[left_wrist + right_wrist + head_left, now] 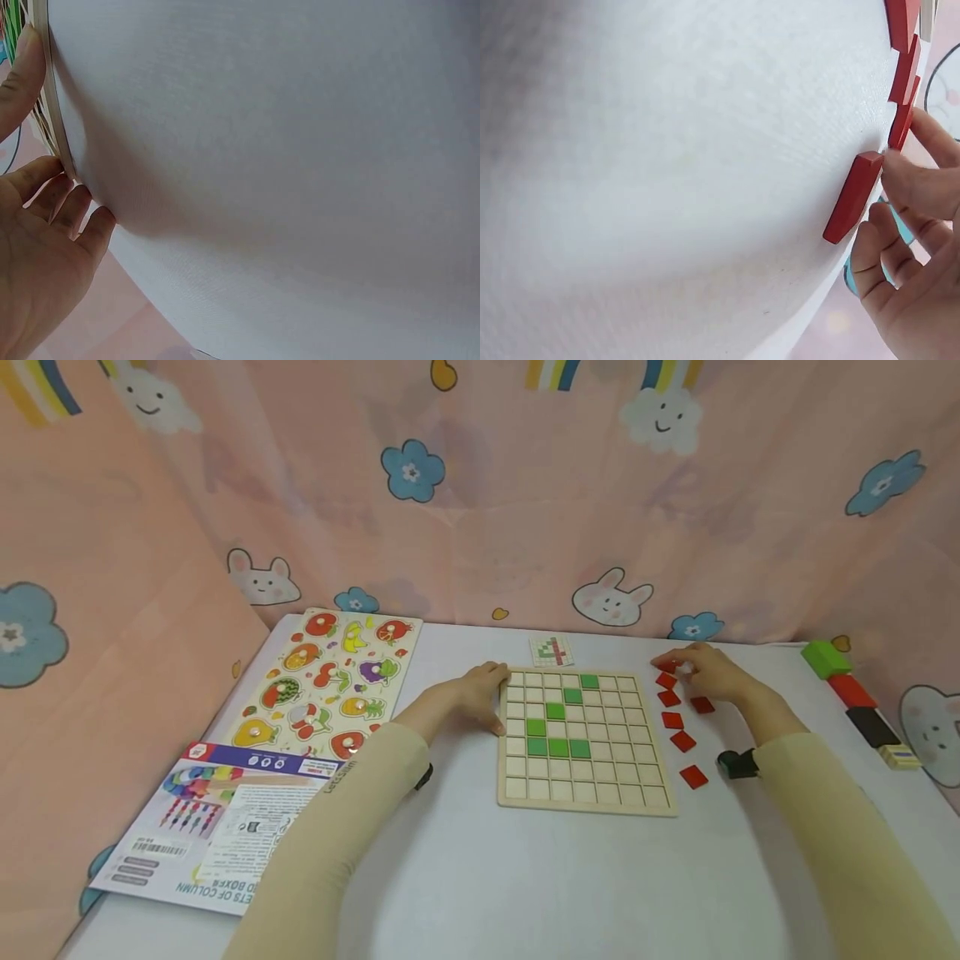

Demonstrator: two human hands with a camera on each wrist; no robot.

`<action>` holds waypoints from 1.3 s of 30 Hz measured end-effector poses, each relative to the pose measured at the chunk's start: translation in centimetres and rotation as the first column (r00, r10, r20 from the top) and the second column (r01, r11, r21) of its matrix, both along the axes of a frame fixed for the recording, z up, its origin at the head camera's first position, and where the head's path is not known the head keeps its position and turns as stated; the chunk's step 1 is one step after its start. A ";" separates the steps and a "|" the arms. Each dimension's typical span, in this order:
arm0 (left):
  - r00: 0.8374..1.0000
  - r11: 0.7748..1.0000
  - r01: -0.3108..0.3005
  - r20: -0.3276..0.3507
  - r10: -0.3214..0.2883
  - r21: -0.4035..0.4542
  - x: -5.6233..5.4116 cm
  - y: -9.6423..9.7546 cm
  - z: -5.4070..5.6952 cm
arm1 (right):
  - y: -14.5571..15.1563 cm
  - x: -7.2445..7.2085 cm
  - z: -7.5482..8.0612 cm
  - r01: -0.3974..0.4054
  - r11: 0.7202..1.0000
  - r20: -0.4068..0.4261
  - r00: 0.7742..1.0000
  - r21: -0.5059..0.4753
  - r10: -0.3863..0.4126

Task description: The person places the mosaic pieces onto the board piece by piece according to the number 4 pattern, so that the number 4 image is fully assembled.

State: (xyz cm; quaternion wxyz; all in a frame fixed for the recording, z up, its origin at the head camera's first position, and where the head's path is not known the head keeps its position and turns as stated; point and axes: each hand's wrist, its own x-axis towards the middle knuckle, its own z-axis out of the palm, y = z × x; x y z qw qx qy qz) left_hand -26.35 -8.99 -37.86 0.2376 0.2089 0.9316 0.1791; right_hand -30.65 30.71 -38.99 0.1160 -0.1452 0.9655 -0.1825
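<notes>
Rests the relaxed left hand (477, 695) against the grid board (597, 732) mid-frame, probably to steady it, while pinching a red tile (667, 667), right of centre, in the right hand (708, 672).

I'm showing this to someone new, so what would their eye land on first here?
Probably the board mid-table, its bright green tiles standing out against pale squares. Next come the loose red tiles to its right, with the right hand at the far end of them. The colourful fruit puzzle at the table's far left would likely follow, set before a pink backdrop.
</notes>
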 end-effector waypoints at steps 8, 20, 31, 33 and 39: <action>1.000 1.000 0.004 -0.009 -0.004 -0.006 -0.1 0.1 -0.1 | 0.7 -0.1 -0.4 0.125 0.992 -0.018 0.992 -0.006 -0.125; 1.000 1.000 0.000 -0.003 0.000 -0.011 0.0 0.0 0.0 | -4.3 1.5 1.8 0.111 0.957 -0.038 0.991 -0.268 -0.126; 1.000 1.000 0.014 -0.004 -0.014 -0.002 0.0 0.1 0.0 | -9.6 2.3 1.5 -0.056 0.974 0.006 0.998 -0.218 0.058; 1.000 1.000 0.013 -0.005 -0.013 -0.002 0.0 0.0 -0.1 | -9.9 2.3 1.3 -0.068 0.976 0.010 0.997 -0.206 0.072; 1.000 1.000 0.006 -0.003 -0.006 0.002 -0.1 0.0 -0.1 | -10.1 2.2 0.8 -0.069 0.980 -0.019 0.998 -0.184 0.067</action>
